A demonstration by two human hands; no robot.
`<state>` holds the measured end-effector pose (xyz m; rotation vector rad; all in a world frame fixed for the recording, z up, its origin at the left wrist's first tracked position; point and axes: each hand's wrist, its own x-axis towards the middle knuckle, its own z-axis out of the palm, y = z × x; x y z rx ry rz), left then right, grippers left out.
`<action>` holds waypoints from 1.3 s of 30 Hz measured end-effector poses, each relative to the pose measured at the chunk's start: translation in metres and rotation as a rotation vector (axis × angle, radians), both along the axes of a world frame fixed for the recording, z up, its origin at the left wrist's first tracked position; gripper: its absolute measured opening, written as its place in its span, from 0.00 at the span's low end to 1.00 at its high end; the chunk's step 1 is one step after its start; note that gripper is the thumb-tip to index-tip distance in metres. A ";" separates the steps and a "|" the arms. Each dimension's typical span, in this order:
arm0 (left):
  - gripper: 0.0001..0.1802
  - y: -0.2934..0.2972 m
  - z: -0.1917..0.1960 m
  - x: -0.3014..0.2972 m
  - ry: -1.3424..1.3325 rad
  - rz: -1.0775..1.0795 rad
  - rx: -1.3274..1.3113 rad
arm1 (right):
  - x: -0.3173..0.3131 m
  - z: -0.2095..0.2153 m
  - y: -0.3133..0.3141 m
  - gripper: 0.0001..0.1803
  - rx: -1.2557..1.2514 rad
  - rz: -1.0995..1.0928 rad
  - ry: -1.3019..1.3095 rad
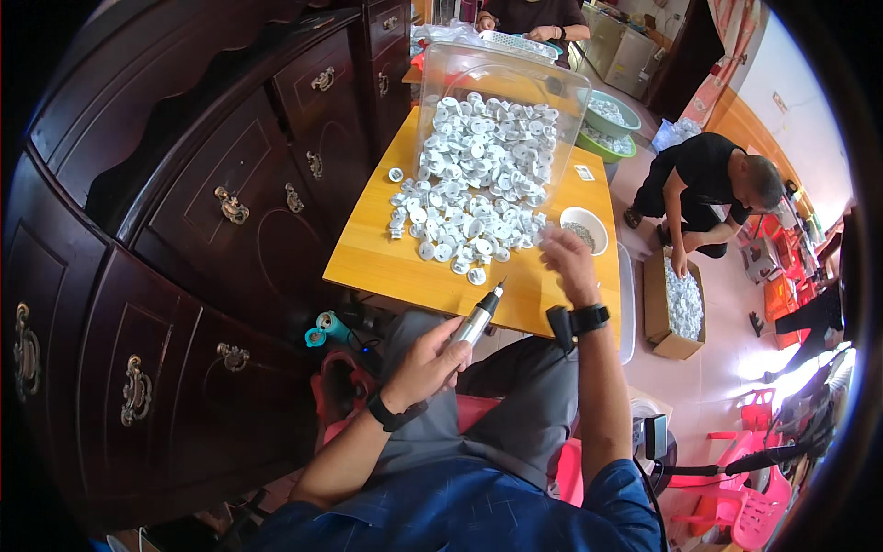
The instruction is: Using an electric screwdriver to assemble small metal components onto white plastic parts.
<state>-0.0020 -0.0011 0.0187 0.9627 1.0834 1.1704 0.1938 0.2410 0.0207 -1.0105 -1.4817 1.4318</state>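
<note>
My left hand (pixel 425 363) grips a slim silver rotary tool (pixel 479 318) like a pen, its tip pointing up toward the table edge. My right hand (pixel 570 262) reaches over the wooden table (pixel 386 262), fingers bent at the near edge of a heap of small white round plastic parts (pixel 464 216). Whether it has a part pinched is unclear. The parts spill from a clear plastic bin (pixel 501 110) lying tilted on the table. A small white bowl (pixel 583 230) with tiny grey pieces sits just beyond my right hand.
A dark wooden cabinet (pixel 184 239) with brass handles stands on the left. A person in black (pixel 704 189) crouches at right over a cardboard box (pixel 676 308) of white parts. Green basins (pixel 607 124) sit at the far table end, another person (pixel 533 17) behind. Red plastic chairs (pixel 754 497) lower right.
</note>
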 end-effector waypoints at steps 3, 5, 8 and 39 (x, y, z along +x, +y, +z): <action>0.27 0.001 0.003 0.001 0.012 -0.013 0.027 | -0.010 -0.017 -0.025 0.08 -0.190 0.096 0.138; 0.28 0.001 0.004 0.002 0.016 -0.014 0.030 | -0.015 -0.027 -0.035 0.06 -0.323 0.174 0.371; 0.28 0.001 0.003 0.003 0.029 -0.005 0.027 | -0.021 -0.031 -0.044 0.05 -0.424 0.216 0.453; 0.26 -0.001 0.008 0.004 0.040 0.005 0.053 | -0.016 -0.020 -0.051 0.08 -0.429 0.405 0.477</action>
